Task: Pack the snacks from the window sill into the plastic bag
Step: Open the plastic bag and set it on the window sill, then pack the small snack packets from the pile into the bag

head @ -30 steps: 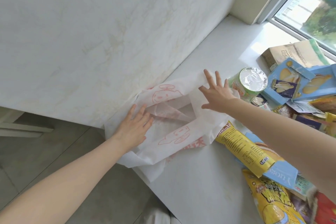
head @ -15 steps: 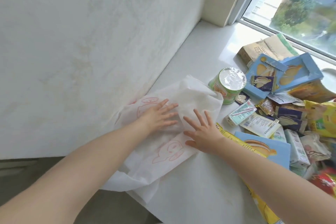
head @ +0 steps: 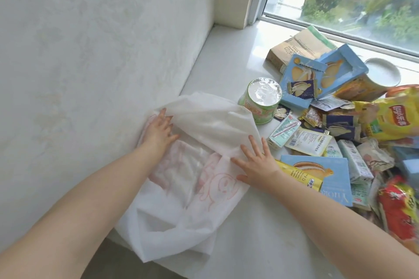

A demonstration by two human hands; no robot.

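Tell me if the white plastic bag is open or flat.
Partly open: the left hand reaches under the plastic bag's raised upper layer by the wall, while the right hand presses the lower part onto the sill.

Bare left forearm (head: 90,195), bare right forearm (head: 328,215)

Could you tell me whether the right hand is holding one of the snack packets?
No, the right hand lies flat with straight fingers on the white plastic bag, gripping no packet.

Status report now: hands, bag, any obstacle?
Left hand open, fingertips under plastic bag fold. Right hand flat on bag. Snacks unpacked, piled on sill; green tub beside bag edge.
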